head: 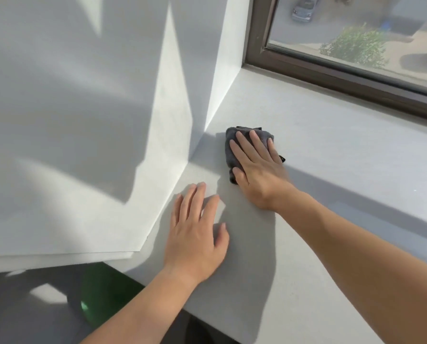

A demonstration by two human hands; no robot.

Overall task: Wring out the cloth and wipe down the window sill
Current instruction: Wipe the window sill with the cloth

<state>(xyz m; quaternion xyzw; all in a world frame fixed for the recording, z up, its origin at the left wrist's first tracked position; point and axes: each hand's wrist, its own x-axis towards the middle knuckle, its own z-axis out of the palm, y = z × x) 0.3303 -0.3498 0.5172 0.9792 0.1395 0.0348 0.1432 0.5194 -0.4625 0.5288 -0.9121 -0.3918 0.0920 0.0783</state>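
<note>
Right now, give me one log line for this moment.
step: wipe sill | right hand: pressing cloth flat on sill | left hand: flat on sill, empty

To the right of the right hand (257, 170) the window sill (331, 170) runs on wide and open to the picture's edge. Beyond its fingertips a band of sill lies free up to the dark window frame (331, 78), which closes that side. Left of the cloth (231, 136) under that hand the recess wall (222, 83) stands near, its lower edge passing just beside the left hand (195, 234). Below the left wrist, past the sill's front edge, sits a green object (100, 299).
</note>
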